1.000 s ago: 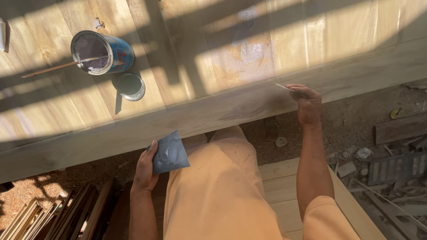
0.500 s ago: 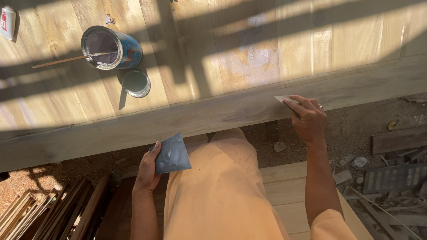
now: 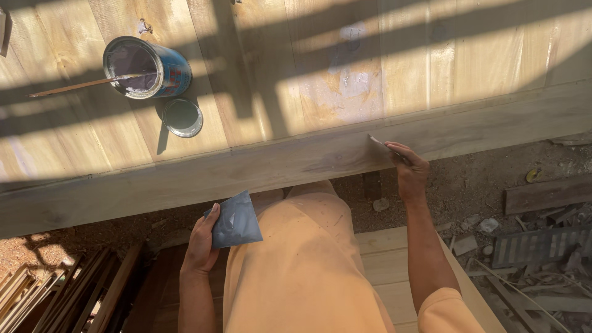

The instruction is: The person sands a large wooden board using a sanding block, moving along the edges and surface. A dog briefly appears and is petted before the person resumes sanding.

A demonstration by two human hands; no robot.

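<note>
Right hand [image 3: 408,169] clamps a thin scraper [image 3: 377,142] against the worktop [image 3: 259,166] front edge, shifted leftward since a moment ago; left hand [image 3: 202,243] grips a grey sheet [image 3: 234,221] below, bare boards beyond.

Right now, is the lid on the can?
No, the can stands open with a stick in it, and the lid lies on the boards beside it.
</note>
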